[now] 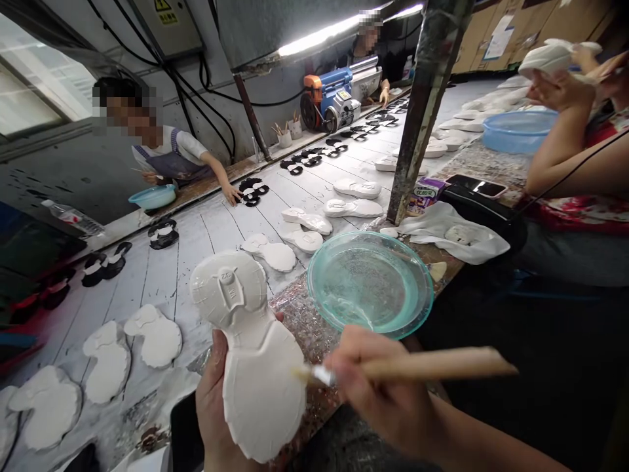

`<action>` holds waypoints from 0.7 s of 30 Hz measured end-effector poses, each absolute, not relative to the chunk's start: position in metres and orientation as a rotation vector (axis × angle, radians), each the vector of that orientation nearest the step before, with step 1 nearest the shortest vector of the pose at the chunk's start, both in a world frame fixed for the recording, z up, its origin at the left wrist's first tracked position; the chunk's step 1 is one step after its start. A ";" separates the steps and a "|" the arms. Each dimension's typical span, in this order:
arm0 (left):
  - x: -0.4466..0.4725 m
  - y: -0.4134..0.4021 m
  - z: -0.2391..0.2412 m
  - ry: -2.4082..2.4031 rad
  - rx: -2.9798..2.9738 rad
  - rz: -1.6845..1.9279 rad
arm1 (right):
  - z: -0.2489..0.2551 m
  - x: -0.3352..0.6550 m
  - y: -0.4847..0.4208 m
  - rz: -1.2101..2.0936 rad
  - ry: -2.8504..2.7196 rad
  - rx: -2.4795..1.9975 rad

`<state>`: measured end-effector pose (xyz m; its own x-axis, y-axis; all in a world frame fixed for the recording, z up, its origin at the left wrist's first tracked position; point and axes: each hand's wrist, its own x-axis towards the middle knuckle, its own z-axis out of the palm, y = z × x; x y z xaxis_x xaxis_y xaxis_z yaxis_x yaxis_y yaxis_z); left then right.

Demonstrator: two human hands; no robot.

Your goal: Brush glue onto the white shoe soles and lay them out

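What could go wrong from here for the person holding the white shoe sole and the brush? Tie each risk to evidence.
1. The brush has its bristles at the edge of the white shoe sole, so a stroke might run over the side.
2. The left hand grips near the sole's narrow middle; pressure on the wide end could tilt it.
3. The teal basin stands near the right hand, so a bump might spill liquid.

white sole (265, 387) at seven o'clock; pale-tan brush (427, 365) and translucent teal basin (324, 307) at four; blue-and-orange machine (337, 88) at twelve; red, probably floral garment (574, 213) at three.
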<state>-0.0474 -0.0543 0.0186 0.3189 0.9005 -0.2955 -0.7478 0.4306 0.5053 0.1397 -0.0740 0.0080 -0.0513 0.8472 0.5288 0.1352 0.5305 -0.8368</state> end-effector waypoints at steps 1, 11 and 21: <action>-0.044 -0.056 0.021 0.602 0.273 1.106 | 0.009 0.140 -0.075 0.724 -1.596 -0.755; -0.029 -0.068 0.017 0.891 0.277 1.237 | 0.025 0.140 -0.057 0.753 -1.586 -0.822; -0.022 -0.040 0.029 0.884 0.029 1.210 | 0.011 0.125 -0.071 0.418 -1.561 -0.709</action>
<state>-0.0216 -0.0398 0.0287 0.0722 0.8159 -0.5737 -0.7948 0.3945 0.4612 0.1249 -0.0708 0.0111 -0.0007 0.6563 0.7545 0.1911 0.7407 -0.6441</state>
